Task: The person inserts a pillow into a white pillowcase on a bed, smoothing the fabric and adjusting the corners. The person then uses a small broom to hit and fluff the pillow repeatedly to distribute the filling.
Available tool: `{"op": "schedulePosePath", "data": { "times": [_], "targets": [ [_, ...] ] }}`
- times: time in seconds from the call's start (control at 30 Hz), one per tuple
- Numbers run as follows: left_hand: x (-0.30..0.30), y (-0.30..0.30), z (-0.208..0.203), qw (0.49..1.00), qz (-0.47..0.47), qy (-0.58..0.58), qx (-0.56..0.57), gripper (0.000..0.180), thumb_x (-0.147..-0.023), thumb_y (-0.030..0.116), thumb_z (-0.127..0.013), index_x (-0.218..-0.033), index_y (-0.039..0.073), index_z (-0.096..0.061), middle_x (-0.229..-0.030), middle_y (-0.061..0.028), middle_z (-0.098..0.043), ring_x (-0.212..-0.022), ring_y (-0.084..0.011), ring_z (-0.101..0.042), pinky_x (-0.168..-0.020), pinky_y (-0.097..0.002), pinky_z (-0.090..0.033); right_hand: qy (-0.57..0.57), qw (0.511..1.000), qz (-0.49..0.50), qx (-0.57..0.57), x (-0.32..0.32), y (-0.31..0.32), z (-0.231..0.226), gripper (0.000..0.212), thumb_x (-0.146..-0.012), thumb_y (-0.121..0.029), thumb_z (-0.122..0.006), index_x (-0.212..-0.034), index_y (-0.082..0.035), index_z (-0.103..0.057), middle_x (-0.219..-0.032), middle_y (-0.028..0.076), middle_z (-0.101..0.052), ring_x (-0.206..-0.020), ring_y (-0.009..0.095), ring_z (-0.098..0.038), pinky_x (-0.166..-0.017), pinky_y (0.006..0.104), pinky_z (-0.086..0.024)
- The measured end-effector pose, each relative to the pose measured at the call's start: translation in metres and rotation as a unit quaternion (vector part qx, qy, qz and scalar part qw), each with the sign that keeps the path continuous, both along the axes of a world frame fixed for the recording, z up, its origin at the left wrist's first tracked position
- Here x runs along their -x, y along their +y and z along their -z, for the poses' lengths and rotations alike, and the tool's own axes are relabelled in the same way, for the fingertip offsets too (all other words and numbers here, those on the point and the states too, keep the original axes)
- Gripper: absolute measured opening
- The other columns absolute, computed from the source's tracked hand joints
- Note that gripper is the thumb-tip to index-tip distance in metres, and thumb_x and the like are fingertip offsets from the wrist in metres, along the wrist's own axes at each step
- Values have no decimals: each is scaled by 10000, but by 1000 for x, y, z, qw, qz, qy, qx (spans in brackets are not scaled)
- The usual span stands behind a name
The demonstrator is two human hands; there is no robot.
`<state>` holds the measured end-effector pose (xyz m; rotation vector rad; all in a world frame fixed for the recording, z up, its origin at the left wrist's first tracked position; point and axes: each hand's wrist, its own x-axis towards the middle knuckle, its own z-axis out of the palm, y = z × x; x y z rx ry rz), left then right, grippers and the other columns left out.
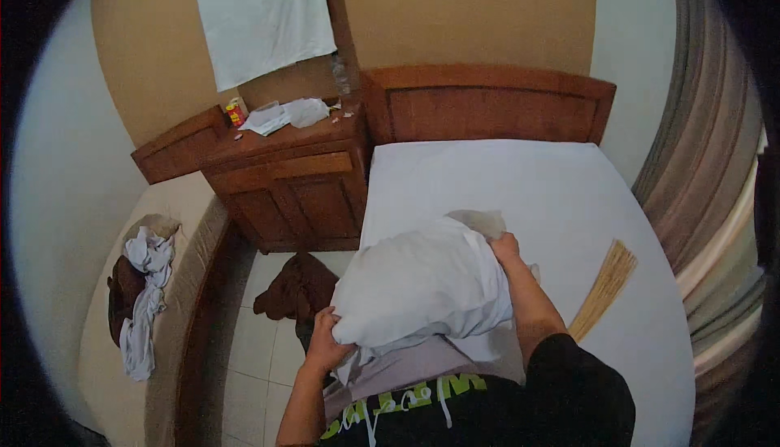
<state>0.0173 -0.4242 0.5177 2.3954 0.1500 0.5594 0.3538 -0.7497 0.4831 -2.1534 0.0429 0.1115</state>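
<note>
Gripping white pillow (pixel 422 285) with both hands, half-cased.

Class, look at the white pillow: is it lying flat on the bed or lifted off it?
Lifted. The white pillow is held between the left hand and right hand, above the bed's near edge.

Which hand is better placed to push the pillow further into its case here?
Likely the right hand: it grips the far top end of the white pillow over the bed. The left hand holds the near lower corner, steadying it.
</note>
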Motion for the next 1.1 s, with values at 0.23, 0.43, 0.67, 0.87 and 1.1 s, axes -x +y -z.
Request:
{"op": "schedulePosePath", "data": {
  "times": [0.23, 0.43, 0.67, 0.87, 1.1],
  "targets": [
    [-43, 28, -67, 963, -51, -110, -241, 508, -495, -23, -596, -989, 35, -492, -1010, -157, -476, -900, -367, -493, -750, -420, -416, -154, 785, -61, -597, 38, 22, -144, 342, -748, -103, -594, -1041, 48, -502, -952, 120, -573, -867, 237, -556, -790, 337, -430],
    [-86, 59, -112, 953, -140, -268, -10, 427, -685, -4, -572, -1099, 66, -492, -1129, -162, -448, -1090, -334, -397, -911, -385, -339, 65, 727, -11, -684, 115, 55, -153, 401, -802, -219, -553, -1091, 42, -455, -1039, 153, -523, -923, 265, -529, -826, 419, -414],
    [-134, -17, -10, 974, 158, 131, -96, 402, -783, 230, -588, -1140, 70, -494, -1198, -156, -459, -1116, -294, -419, -947, -357, -323, 228, 852, -451, -136, 213, 101, -75, 333, -816, -281, -545, -962, 17, -522, -887, 134, -596, -889, 278, -552, -774, 391, -436],
    [-115, -23, 1, 991, 39, 48, -115, 363, -745, 197, -590, -1088, 93, -528, -1123, -112, -497, -1008, -317, -465, -856, -390, -377, -348, 899, -260, 51, 150, 76, -76, 342, -831, -299, -486, -959, 15, -535, -952, 189, -573, -942, 349, -521, -819, 427, -394],
    [-135, -23, -16, 986, 47, -25, -160, 202, -730, 136, -577, -916, 55, -584, -817, -117, -550, -797, -302, -524, -687, -410, -416, -238, 904, -313, 165, 161, 79, -28, 402, -834, -345, -454, -1001, 15, -517, -1019, 184, -540, -918, 362, -513, -814, 457, -379]
  ]
}}
